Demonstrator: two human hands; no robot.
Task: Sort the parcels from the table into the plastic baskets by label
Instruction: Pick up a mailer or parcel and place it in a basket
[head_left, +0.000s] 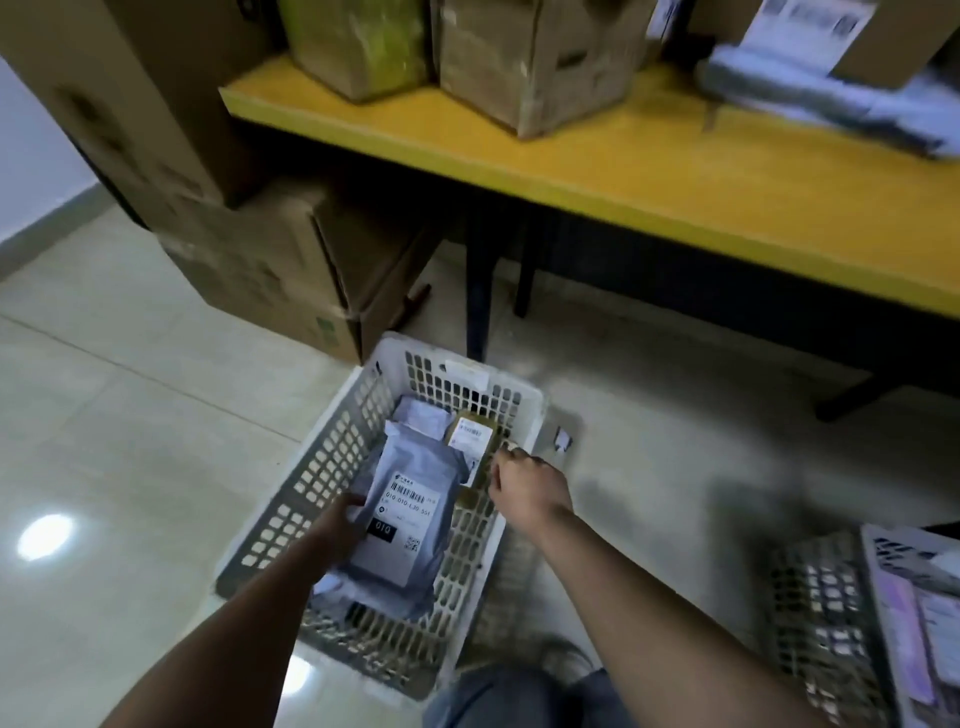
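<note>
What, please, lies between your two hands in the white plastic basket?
In the head view, a grey plastic mailer bag labelled 010 lies between the left hand and the right hand.

— Where are the two arms?
— Both bare forearms reach forward and down from the near edge. The left arm comes in from the near left, the right arm from the near right, and they converge toward the middle.
— What is the left hand (340, 525) doing?
— Its fingers curl around the left edge of a grey mailer bag (402, 525), gripping it; the thumb is hidden.
— And the right hand (527, 486)?
— It sits farther out than the left, back of the hand up, wrist straight. Its fingers bend downward at the far end; whether they hold anything cannot be told.
</note>
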